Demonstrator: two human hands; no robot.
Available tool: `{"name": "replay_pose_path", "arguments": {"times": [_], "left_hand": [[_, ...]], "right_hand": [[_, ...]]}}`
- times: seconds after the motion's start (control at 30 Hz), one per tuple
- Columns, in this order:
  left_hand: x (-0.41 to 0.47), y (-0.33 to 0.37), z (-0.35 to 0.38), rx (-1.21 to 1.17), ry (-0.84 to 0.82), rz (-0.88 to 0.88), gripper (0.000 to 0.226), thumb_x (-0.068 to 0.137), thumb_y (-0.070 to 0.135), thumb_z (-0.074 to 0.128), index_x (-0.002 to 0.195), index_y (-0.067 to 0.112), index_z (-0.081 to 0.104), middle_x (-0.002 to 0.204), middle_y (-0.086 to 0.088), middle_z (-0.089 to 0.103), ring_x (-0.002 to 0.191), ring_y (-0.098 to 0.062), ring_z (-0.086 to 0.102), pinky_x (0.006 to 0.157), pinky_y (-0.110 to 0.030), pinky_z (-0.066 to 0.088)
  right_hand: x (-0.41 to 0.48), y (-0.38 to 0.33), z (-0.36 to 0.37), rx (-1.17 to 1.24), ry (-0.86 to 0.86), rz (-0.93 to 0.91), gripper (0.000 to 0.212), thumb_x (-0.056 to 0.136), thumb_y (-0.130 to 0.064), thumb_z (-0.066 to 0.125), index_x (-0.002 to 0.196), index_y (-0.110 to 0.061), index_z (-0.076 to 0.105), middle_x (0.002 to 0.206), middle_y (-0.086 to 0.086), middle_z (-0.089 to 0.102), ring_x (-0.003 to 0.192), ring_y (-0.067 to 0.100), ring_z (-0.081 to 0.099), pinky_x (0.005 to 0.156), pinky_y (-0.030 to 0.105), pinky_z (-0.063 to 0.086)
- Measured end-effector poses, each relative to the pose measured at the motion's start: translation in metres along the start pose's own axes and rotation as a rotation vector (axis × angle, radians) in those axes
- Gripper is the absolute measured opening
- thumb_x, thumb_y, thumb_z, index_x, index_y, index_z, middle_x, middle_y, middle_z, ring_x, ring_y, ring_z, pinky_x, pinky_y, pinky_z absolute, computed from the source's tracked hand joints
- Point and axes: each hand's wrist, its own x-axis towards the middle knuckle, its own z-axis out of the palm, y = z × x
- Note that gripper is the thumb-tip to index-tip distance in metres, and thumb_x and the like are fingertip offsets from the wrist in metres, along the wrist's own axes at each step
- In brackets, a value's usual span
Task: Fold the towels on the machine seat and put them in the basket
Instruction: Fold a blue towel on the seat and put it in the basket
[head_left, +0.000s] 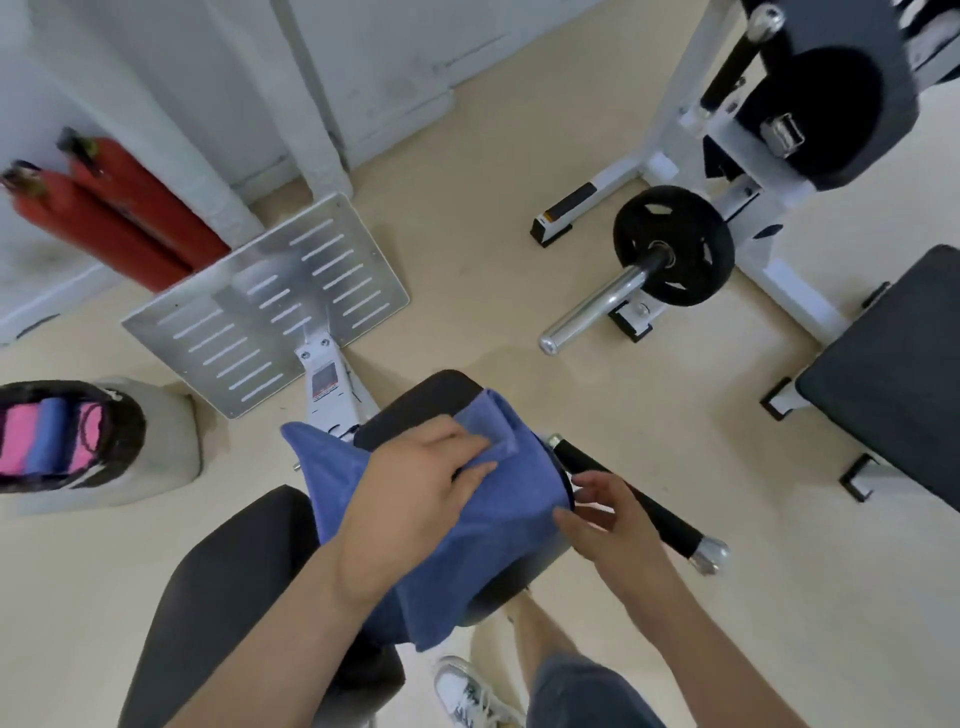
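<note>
- Far left, two red cylinders (104, 208) lean side by side against the white wall.
- Below them on the floor stands one basket (156, 447); inside it lie folded towels (49, 441), two pink strips with one blue strip between them.
- One slotted metal footplate (270, 301) rises just right of the basket.
- One blue towel (498, 545) is draped over the black machine seat (415, 405), its near corner hanging off the seat's front edge and its left corner sticking out past the seat.
- The left hand (410, 499) lies on top of the towel, fingers (467, 447) pinched on a raised fold near the towel's far edge.
- The right hand (608, 519) sits at the towel's right edge, fingertips loosely curled and touching the hem; whether they actually grip the cloth cannot be told.
- Just beyond the right hand one black-padded handle bar (639, 504) angles away from the seat.
- Further right, one black weight plate (672, 244) sits on a chrome bar, with another black pad (883, 374) at the far edge.
</note>
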Motion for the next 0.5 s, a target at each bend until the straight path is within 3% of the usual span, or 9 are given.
{"name": "replay_pose_path", "arguments": {"times": [0.17, 0.27, 0.33, 0.4, 0.5], "left_hand": [[-0.014, 0.026, 0.041, 0.165, -0.066, 0.081, 0.039, 0.090, 0.040, 0.035, 0.083, 0.022, 0.068, 0.077, 0.006, 0.059, 0.066, -0.012, 0.058, 0.052, -0.029, 0.048], [-0.016, 0.025, 0.060, 0.222, -0.051, 0.058, 0.035, 0.087, 0.039, 0.039, 0.075, 0.023, 0.067, 0.069, 0.005, 0.058, 0.058, -0.014, 0.059, 0.047, -0.023, 0.039], [-0.019, 0.023, 0.066, 0.227, -0.042, 0.003, 0.030, 0.087, 0.039, 0.045, 0.077, 0.024, 0.069, 0.069, 0.006, 0.061, 0.058, -0.014, 0.060, 0.048, -0.021, 0.038], [-0.022, 0.024, 0.068, 0.200, -0.032, -0.035, 0.021, 0.089, 0.035, 0.054, 0.085, 0.025, 0.071, 0.074, 0.006, 0.064, 0.063, -0.013, 0.061, 0.054, -0.020, 0.039], [-0.023, 0.026, 0.066, 0.154, -0.017, -0.060, 0.030, 0.090, 0.040, 0.046, 0.092, 0.024, 0.071, 0.080, 0.006, 0.066, 0.070, -0.010, 0.060, 0.061, -0.016, 0.040]], "right_hand": [[-0.003, 0.013, 0.014, 0.034, 0.092, -0.110, 0.039, 0.081, -0.012, 0.072, 0.115, -0.028, 0.060, 0.107, -0.005, 0.055, 0.093, 0.013, 0.061, 0.071, 0.018, 0.047], [-0.010, 0.015, 0.021, 0.117, 0.191, -0.149, 0.037, 0.079, -0.007, 0.073, 0.110, -0.023, 0.062, 0.102, -0.009, 0.056, 0.089, 0.009, 0.060, 0.073, 0.018, 0.049], [-0.014, 0.018, 0.026, 0.257, 0.207, -0.094, 0.033, 0.077, 0.001, 0.072, 0.099, -0.021, 0.060, 0.092, -0.007, 0.060, 0.079, 0.011, 0.060, 0.065, 0.015, 0.048], [-0.014, 0.021, 0.028, 0.438, 0.186, 0.013, 0.030, 0.078, 0.006, 0.068, 0.087, -0.021, 0.061, 0.083, 0.003, 0.062, 0.067, 0.017, 0.057, 0.057, 0.021, 0.046], [-0.016, 0.024, 0.025, 0.710, 0.047, 0.174, 0.012, 0.082, 0.003, 0.066, 0.088, -0.006, 0.063, 0.078, 0.015, 0.057, 0.059, 0.017, 0.050, 0.050, 0.023, 0.039]]}}
